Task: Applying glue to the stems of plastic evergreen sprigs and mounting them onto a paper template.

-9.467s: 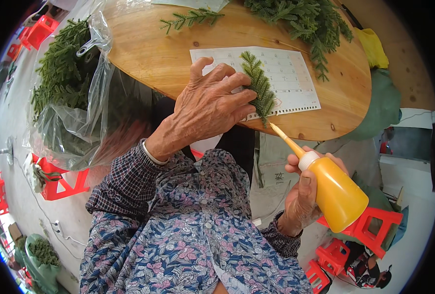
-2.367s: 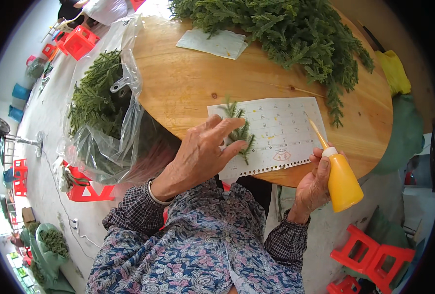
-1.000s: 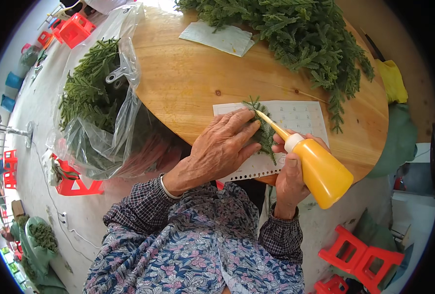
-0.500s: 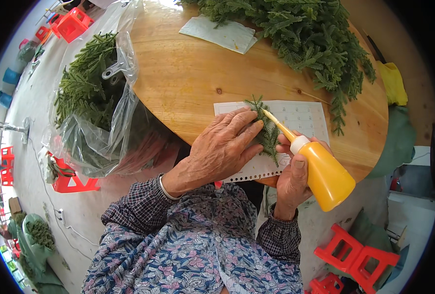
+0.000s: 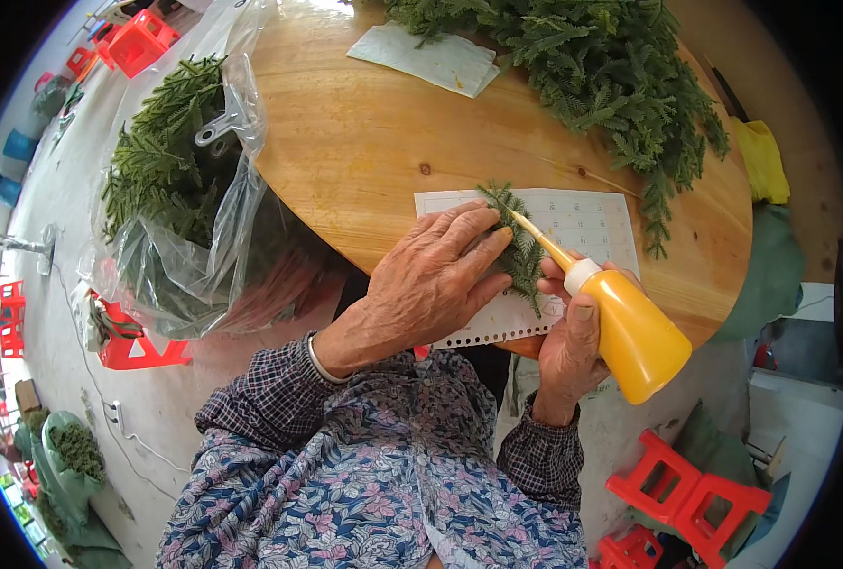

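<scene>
A small green fir-like sprig [image 5: 526,251] lies on a sheet of printed paper [image 5: 587,223] near the table's front edge. My left hand [image 5: 440,270] lies over the sprig's left side, fingers stretched out and fingertips touching it, the thumb spread below. My right hand [image 5: 573,356] is wrapped round the neck end of a yellow squeeze bottle [image 5: 641,332] with a white collar. The bottle tilts, its base toward the lower right. Its long pale nozzle [image 5: 540,234] reaches over the sprig, the tip at the upper part; whether it touches is unclear.
A large pile of green branches [image 5: 611,85] covers the far right of the round wooden table [image 5: 345,133]. A folded whitish sheet [image 5: 426,59] lies beside it. At left stands a clear plastic bag [image 5: 194,275] of branches. Red stools [image 5: 687,488] stand on the floor at lower right.
The bottle and its nozzle have shifted very slightly to the right and up. Both hands keep nearly the same place, and the sprig remains under the left fingertips.
</scene>
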Motion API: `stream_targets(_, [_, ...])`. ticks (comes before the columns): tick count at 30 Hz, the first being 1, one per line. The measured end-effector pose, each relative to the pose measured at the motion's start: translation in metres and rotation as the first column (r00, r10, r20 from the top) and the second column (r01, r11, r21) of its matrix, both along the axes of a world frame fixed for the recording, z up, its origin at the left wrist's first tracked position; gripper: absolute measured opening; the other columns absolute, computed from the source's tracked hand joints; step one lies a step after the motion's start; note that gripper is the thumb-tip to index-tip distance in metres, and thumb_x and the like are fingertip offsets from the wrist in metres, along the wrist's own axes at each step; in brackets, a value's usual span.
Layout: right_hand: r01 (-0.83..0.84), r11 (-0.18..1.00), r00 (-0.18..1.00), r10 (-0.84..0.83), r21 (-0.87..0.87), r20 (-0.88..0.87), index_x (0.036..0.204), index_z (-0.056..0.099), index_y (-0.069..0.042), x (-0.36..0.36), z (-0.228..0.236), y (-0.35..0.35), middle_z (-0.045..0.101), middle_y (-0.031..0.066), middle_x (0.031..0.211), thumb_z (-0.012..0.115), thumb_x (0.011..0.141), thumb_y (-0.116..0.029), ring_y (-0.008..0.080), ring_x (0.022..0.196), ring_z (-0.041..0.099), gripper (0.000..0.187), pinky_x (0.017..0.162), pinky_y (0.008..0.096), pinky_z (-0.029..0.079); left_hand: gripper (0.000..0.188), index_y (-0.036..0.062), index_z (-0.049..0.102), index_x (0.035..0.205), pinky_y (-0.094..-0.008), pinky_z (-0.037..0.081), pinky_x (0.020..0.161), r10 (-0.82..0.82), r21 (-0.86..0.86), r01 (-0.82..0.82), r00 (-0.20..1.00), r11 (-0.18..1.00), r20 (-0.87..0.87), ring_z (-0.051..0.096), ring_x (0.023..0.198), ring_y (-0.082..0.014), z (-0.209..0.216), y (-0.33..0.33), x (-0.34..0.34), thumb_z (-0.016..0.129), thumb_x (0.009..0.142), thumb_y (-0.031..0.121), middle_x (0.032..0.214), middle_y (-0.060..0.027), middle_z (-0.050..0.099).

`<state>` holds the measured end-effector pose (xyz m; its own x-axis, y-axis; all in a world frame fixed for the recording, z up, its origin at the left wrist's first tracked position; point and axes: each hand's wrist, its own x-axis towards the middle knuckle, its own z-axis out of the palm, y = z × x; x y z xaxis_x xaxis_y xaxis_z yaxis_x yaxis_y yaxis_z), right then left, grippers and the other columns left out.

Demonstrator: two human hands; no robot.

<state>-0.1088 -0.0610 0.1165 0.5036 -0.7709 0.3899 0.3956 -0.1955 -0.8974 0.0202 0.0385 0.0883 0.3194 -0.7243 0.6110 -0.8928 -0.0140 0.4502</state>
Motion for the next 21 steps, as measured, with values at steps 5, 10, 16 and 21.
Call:
stream_targets(5, [-0.001,1.0,1.0,0.001,0.007,-0.006,0.12,0.041,-0.003,-0.002,0.001,0.0,0.057,0.0222,0.111,0.07,0.083,-0.01,0.0288,0.086,0.066,0.047,0.076,0.0315,0.056,0.039,0.003,0.059,0.113,-0.0336,0.045,0.089,0.013,-0.008,-0.013,0.999,1.0,0.042,0.054,0.113,-0.0269,0.001,0.0,0.0,0.069,0.079,0.022,0.12,-0.012,0.053])
stream_targets(10, [-0.002,1.0,1.0,0.002,0.003,-0.016,0.12,0.041,-0.003,-0.005,0.002,0.001,0.057,0.022,0.111,0.069,0.083,-0.008,0.0289,0.086,0.066,0.047,0.076,0.0312,0.056,0.041,0.002,0.059,0.117,-0.0362,0.045,0.093,0.0,0.022,0.0,1.0,1.0,0.007,0.053,0.116,-0.0287,0.002,0.0,0.0,0.069,0.082,0.021,0.125,-0.0124,0.054])
stream_targets(16, [0.009,1.0,0.999,-0.008,0.023,-0.031,0.12,0.041,-0.003,-0.008,0.004,0.004,0.057,0.0218,0.11,0.068,0.082,-0.004,0.029,0.087,0.066,0.047,0.077,0.0312,0.056,0.04,0.0026,0.06,0.114,-0.0345,0.045,0.091,0.008,-0.006,-0.008,0.999,1.0,0.039,0.054,0.113,-0.0274,-0.001,-0.001,0.002,0.069,0.08,0.021,0.121,-0.0119,0.054])
stream_targets(21, [0.002,0.999,0.999,-0.001,0.037,-0.034,0.119,0.041,-0.004,-0.011,0.005,0.005,0.057,0.0215,0.11,0.068,0.081,-0.002,0.0292,0.088,0.066,0.047,0.078,0.0312,0.057,0.038,0.0032,0.06,0.11,-0.0324,0.045,0.088,0.021,-0.024,-0.019,0.997,1.0,0.068,0.054,0.111,-0.0258,-0.002,-0.001,0.002,0.069,0.078,0.022,0.118,-0.0115,0.054])
